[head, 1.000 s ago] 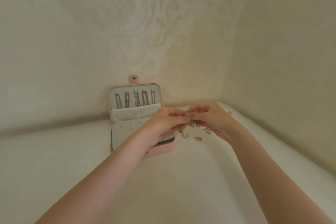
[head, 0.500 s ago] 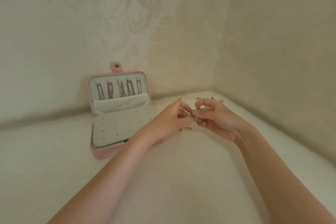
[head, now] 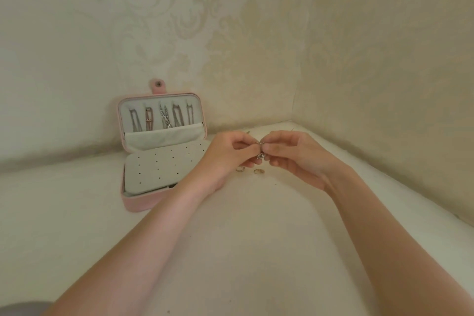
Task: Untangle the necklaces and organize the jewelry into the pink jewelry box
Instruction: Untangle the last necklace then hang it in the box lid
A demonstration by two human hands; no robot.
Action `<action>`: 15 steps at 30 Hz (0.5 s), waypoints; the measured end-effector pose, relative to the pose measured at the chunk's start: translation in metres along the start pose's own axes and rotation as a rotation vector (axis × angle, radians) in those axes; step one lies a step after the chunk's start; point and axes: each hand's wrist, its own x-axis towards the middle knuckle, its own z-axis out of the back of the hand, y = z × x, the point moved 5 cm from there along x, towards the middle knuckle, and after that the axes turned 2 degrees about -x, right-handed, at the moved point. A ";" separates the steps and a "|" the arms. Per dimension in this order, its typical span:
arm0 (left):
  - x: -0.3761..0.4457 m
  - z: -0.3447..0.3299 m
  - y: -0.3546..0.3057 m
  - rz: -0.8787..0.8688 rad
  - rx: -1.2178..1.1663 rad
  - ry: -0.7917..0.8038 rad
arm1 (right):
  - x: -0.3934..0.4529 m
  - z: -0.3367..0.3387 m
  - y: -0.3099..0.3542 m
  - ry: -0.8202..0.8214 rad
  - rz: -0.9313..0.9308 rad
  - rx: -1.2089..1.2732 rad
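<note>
Both of my hands now sit to the right of the pink jewelry box (head: 143, 202), where a second ago my left wrist lay across its front edge; the perforated panel (head: 159, 169) is uncovered as a result. Nearest to me my two forearms converge over the pale tabletop (head: 243, 251). My left hand (head: 225, 159) and my right hand (head: 297, 156) meet fingertip to fingertip, each pinching the same small piece of jewellery (head: 260, 152), held above the surface; it is too small to say whether it is a ring, an earring or several pieces caught together. Just below the hands two small gold hoops (head: 259, 171) and a pale beaded piece (head: 239, 169) lie loose on the tabletop, and another speck of metal (head: 247, 132) shows beyond my left knuckles. Behind and to the left, the box stands open against the patterned wall (head: 230, 33), its lid (head: 159, 100) upright, with five necklaces (head: 161, 119) hanging in separate loops above a fabric pocket (head: 161, 138); that part of the task looks done. Risks, as I judge them: the pinch is a fingertip one on something tiny, so a slip would drop it onto a pale surface where it is hard to find, or send it rolling toward the right edge; pulling the two hands apart too hard could bend a fine clasp; and a wrist lowered carelessly could sweep the loose hoops away.
</note>
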 end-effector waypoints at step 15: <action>-0.007 -0.007 -0.002 -0.018 0.284 -0.019 | 0.000 -0.003 0.000 -0.154 -0.010 0.100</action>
